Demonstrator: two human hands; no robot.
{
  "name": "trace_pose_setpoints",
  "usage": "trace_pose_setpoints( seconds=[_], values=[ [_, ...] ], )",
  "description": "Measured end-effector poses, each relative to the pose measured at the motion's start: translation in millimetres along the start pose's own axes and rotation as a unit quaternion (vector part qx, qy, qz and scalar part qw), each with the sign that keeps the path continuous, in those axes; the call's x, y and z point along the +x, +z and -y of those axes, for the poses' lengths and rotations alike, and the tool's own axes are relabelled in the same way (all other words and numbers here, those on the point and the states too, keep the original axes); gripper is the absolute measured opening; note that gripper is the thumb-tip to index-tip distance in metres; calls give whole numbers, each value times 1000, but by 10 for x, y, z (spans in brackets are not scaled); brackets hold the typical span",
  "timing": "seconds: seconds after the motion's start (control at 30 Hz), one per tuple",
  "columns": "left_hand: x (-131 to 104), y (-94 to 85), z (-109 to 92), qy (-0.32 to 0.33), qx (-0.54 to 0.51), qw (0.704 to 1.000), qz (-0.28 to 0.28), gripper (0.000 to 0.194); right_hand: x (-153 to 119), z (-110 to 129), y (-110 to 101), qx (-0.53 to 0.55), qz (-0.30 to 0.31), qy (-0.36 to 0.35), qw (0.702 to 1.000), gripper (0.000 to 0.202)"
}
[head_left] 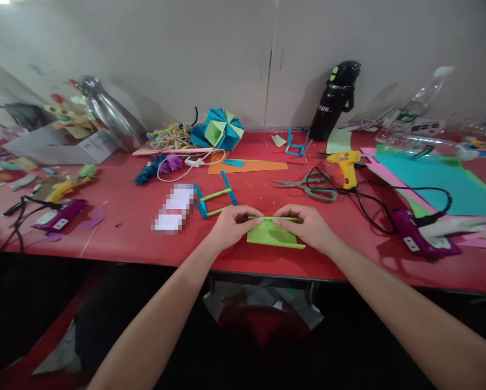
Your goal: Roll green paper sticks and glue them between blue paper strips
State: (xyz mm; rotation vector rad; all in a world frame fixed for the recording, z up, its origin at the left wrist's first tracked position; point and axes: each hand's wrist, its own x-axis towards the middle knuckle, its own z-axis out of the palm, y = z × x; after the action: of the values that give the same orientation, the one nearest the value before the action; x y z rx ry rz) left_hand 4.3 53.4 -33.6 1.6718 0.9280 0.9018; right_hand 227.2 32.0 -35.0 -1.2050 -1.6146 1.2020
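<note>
A sheet of lime-green paper (pixel 272 235) lies at the table's front edge, its far and near edges curled into thin rolls. My left hand (pixel 237 223) pinches the left part of the far roll between thumb and fingers. On the right part of that same roll, my right hand (pixel 304 223) has its thumb and fingers closed. Just beyond my left hand rests a small frame (pixel 216 194) of blue and green paper sticks. Grey-handled scissors (pixel 314 187) lie partly spread beyond my right hand.
A yellow glue gun (pixel 344 167) with black cable stands right of the scissors, near a purple power strip (pixel 424 235). Coloured paper sheets (pixel 433 176) cover the right side. At the back are a black bottle (pixel 334 103), a blue-green paper ball (pixel 222 129) and a steel jug (pixel 111 116).
</note>
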Motion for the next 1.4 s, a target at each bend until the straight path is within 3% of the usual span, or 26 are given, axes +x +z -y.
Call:
trace_pose_setpoints(
  seconds=[0.2,0.4,0.8,1.1,1.4],
  values=[
    [19,3,40,-23,-23,999,-3,25,14,-27,11,39,-4,19,999,28],
    [11,-20,-23,-1,37,999,12,23,-4,-18,4,-22,-23,-4,999,26],
    [1,-8,-21,14,17,1000,-15,17,9,29,2,-6,-3,11,1000,27],
    [12,-20,-16,-9,26,999,23,22,-2,-22,10,-39,-38,-18,998,26],
    [16,-22,-29,-6,46,999,23,22,-2,-72,4,-6,-25,-23,999,22]
  ],
)
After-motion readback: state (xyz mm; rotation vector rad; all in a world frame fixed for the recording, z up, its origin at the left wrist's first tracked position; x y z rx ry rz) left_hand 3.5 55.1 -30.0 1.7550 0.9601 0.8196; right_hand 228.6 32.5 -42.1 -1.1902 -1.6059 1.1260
